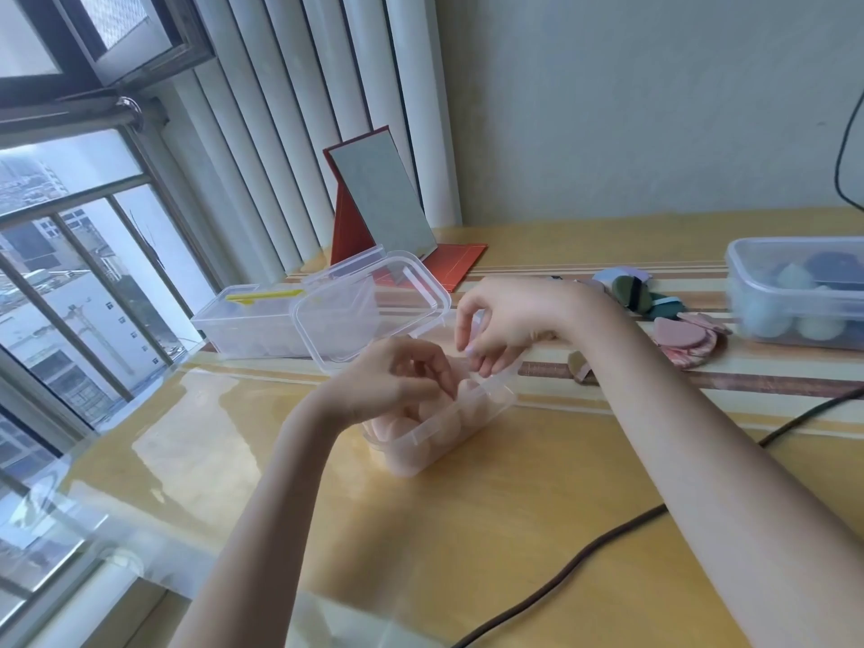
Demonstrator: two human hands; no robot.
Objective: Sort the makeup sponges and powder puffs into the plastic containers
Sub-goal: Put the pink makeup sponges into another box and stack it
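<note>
Two arms come into the head view from the lower edge, both bare from the frame's border up to the wrists, with no sleeve showing. The left hand [397,374] and the right hand [502,322] are bare too. The fingers [463,329] are slim, and the fingernails on the right hand look short and pale.

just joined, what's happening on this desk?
A person is sorting makeup sponges into clear boxes. Both hands work over the open container of pink sponges: the left hand reaches in, the right hand is at the far rim by the raised lid. Whether either has a grip on anything is unclear. Loose puffs wait near a second container.
</note>
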